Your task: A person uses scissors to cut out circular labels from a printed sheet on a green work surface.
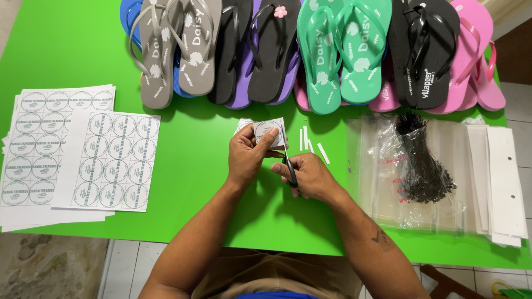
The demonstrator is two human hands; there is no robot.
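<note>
Small white paper square with a round printed label, held up just above the green counter, and black-handled scissors right at its lower edge.

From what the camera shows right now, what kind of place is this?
Probably a small workshop for labelling and packing sandals: a green table with a row of flip-flops, sheets of round labels, clear bags, and hands cutting one label.
</note>
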